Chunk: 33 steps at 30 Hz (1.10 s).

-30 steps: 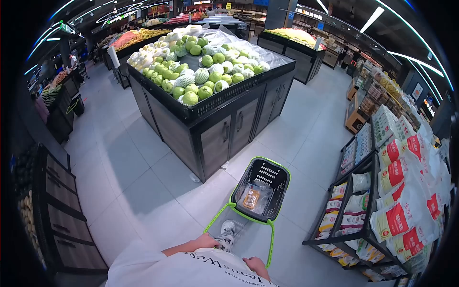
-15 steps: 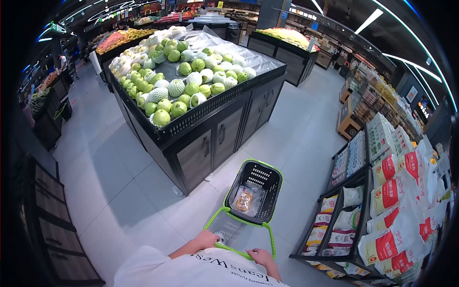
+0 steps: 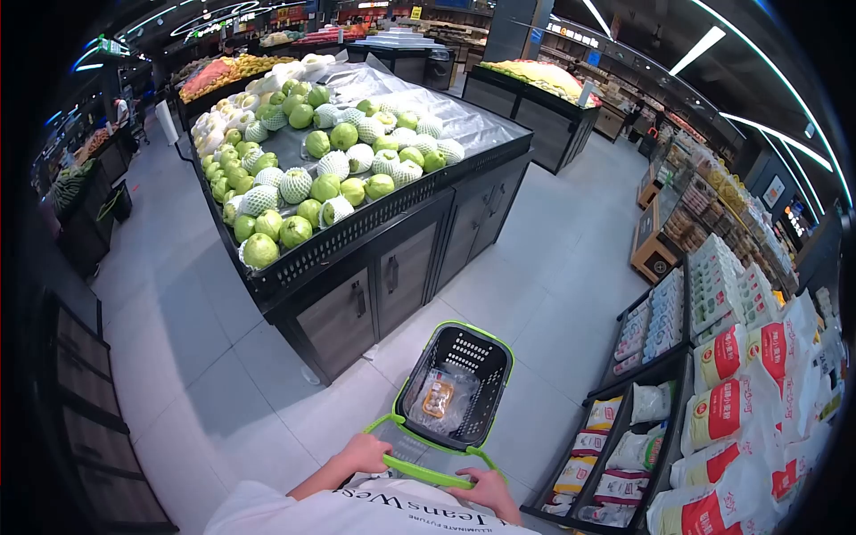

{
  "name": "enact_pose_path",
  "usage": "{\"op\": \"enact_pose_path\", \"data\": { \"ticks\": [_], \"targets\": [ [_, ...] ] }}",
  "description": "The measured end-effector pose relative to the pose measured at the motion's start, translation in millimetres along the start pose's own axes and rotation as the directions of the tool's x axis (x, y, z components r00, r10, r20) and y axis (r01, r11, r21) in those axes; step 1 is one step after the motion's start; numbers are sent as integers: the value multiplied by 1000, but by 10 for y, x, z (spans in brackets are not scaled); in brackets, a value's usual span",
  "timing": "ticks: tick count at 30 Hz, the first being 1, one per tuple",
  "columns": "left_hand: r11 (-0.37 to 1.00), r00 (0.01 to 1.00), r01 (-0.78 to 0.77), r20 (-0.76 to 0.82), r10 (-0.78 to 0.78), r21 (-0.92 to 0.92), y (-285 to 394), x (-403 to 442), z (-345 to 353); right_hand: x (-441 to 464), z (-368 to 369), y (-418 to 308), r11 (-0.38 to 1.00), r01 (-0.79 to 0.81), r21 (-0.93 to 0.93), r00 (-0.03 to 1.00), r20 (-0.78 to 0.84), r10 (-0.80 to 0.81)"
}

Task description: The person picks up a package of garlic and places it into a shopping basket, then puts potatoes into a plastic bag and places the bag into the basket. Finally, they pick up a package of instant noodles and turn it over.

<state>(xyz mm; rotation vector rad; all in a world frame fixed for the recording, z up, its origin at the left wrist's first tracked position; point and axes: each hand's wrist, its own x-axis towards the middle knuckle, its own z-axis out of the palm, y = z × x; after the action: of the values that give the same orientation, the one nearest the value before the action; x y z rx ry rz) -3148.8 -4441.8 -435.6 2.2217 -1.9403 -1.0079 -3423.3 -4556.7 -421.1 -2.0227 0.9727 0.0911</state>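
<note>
A black shopping basket (image 3: 493, 370) with a green rim stands in front of me, low in the head view. Its green handle (image 3: 419, 471) is swung toward my body. My left hand (image 3: 364, 454) is closed around the left end of the handle. At the other end, my right hand (image 3: 488, 492) grips the handle, its thumb toward the basket. Inside the basket lies a clear plastic bag (image 3: 459, 399) with an orange-edged pack (image 3: 437, 399); its contents are too small to name.
A dark produce stand (image 3: 334, 312) holds green guavas (image 3: 294, 230), several in white foam nets. On the right, shelves carry red-and-white flour bags (image 3: 718, 410) and smaller packets (image 3: 595, 443). Dark cabinets (image 3: 85, 383) line the left. Pale floor tiles (image 3: 535, 267) run between the stands.
The basket and its handle sit slightly lower and further left in view, with the handle nearer the basket. My right hand now wraps more fully over the handle. The guava stand appears closer.
</note>
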Motion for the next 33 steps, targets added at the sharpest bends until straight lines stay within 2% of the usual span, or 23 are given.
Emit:
{"op": "enact_pose_path", "data": {
  "ticks": [2,5,10,15,19,24,28,31,33],
  "targets": [
    [999,998,36,49,-37,23,124,92,59,82,-175,144,998,68,-5,998,2,-68],
    [990,987,128,106,-121,-56,402,247,163,164,-496,408,982,186,-24,983,-1,-186],
    [944,962,270,94,-257,-187,1130,497,231,371,-1116,970,920,383,-87,924,28,-382],
    [858,910,414,117,-398,-305,1718,645,347,803,-1479,1510,749,658,-78,752,34,-658],
    [791,868,484,91,-488,-374,2011,745,630,1168,-1762,1523,569,813,-119,582,157,-798],
    [685,809,538,71,-584,-492,2316,600,792,1388,-1773,1427,369,925,-89,380,188,-906],
    [609,765,571,87,-638,-550,2403,384,933,1309,-1695,1226,302,951,-70,309,255,-916],
    [550,686,665,122,-718,-505,2561,89,897,1251,-1523,1045,242,970,-18,237,282,-930],
    [552,665,662,57,-745,-507,2463,-45,1165,1204,-1321,964,210,978,19,194,304,-933]
  ]
}}
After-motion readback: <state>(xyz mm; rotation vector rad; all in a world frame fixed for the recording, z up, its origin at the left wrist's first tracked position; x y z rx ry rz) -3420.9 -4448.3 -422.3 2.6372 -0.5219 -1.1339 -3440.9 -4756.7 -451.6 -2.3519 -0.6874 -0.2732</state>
